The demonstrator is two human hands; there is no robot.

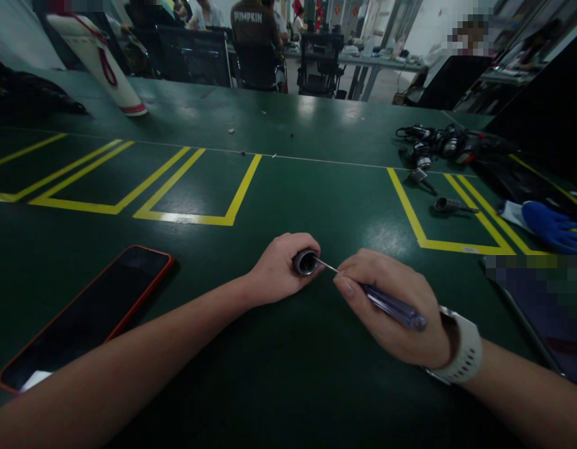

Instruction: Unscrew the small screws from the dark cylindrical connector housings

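Note:
My left hand (284, 265) is wrapped round a dark cylindrical part (306, 262) whose round open end faces me. Most of that part is hidden by the fingers. In my right hand (395, 305) is a screwdriver (393, 307) with a see-through purplish handle, pinched between thumb and fingers. Its thin metal shaft points left, and the tip meets the rim or opening of the dark part; which of the two I cannot tell. A light-coloured watch band circles my right wrist.
A phone (89, 312) in a red-orange case lies left, a dark-screened device (541, 312) right. Black metal parts (438, 146), another cylindrical part (450, 205) and a blue glove (550, 226) are at the right. Yellow tape marks the green table (316, 199). People sit beyond.

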